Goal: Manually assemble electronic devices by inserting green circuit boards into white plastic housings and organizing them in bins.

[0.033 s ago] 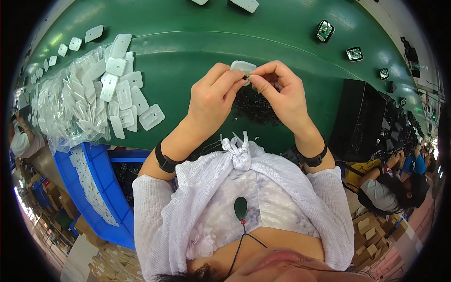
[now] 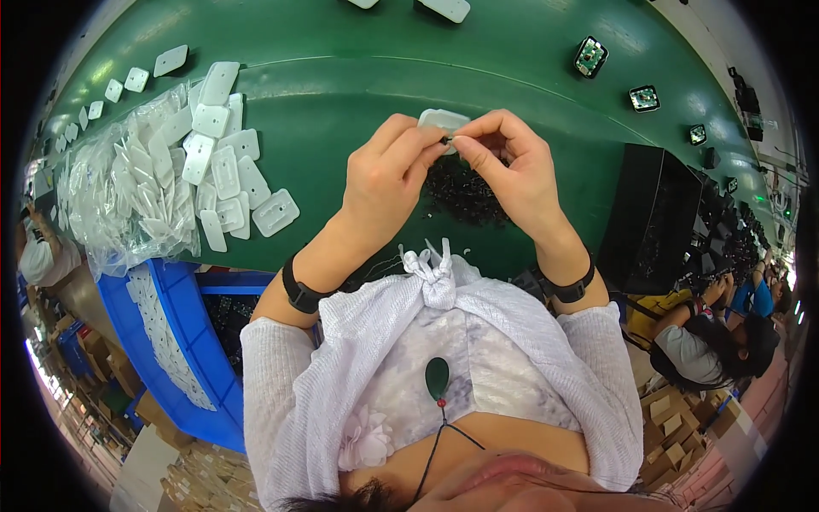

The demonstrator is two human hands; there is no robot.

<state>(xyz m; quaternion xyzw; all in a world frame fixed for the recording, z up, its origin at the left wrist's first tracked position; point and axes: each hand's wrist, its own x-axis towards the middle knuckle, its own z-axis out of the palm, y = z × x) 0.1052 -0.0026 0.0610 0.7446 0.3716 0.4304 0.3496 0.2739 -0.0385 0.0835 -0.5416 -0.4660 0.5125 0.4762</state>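
Bag (image 2: pixel 94 200): clear plastic, full of white plates, toward the worktop's (image 2: pixel 341 85) left end; no shift from the earlier view.
Bin (image 2: pixel 198 333): blue, beside the near edge, left of the person.
Loose plates (image 2: pixel 226 171): white, overlapping, just right of the bag; they lie as before.
Left hand (image 2: pixel 384 175): over the middle of the worktop, thumb and fingertips pinched on a small black piece; the grip looks unchanged.
Single plate (image 2: pixel 444 118): white, just beyond the fingertips and partly hidden by them; I cannot tell whether they touch it.
Black piece (image 2: pixel 445 140): between both hands' fingertips, too small to make out; barely any movement, so work on it seems mid-step.
Heap (image 2: pixel 465 192): tiny black parts, between the hands and the near edge.
Right hand (image 2: pixel 516 175): thumb and forefinger closed on the piece's right end, meeting the left fingertips; no release visible.
Boards (image 2: pixel 590 56): green, in dark housings, spaced out toward the far right edge; unmoved.
Box (image 2: pixel 644 213): black, by the near edge, right of the hands.
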